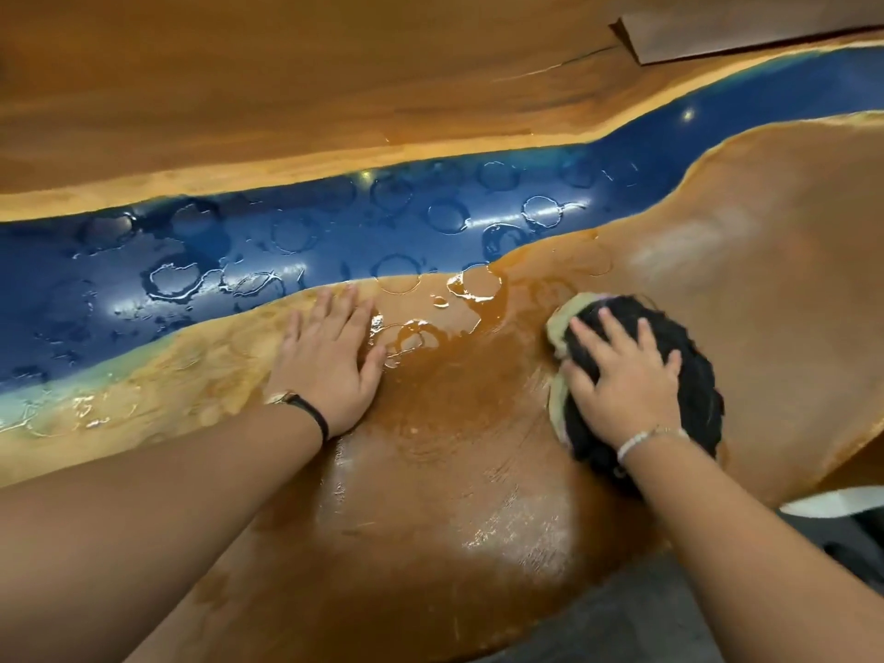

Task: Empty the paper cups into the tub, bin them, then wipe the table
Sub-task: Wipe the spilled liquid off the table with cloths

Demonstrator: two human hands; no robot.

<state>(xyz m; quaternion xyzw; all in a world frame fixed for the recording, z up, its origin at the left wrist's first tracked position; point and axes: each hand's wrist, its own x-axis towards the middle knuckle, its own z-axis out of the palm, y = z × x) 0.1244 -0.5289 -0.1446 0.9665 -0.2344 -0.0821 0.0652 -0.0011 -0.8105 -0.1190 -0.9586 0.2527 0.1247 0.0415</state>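
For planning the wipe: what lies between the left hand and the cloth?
Head view: a puddle and water rings on the wet table, nothing else.

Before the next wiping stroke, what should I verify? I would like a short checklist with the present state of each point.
1. Right hand presses on the cloth: ok.
2. Left hand flat on the table, out of the cloth's way: not ok, it lies at the puddle's edge.
3. Puddle between the hands wiped: not ok.
4. Ring marks on the blue strip wiped: not ok.
5. Paper cups gone from this area: ok, none in view.
6. Cloth can absorb more: cannot tell.
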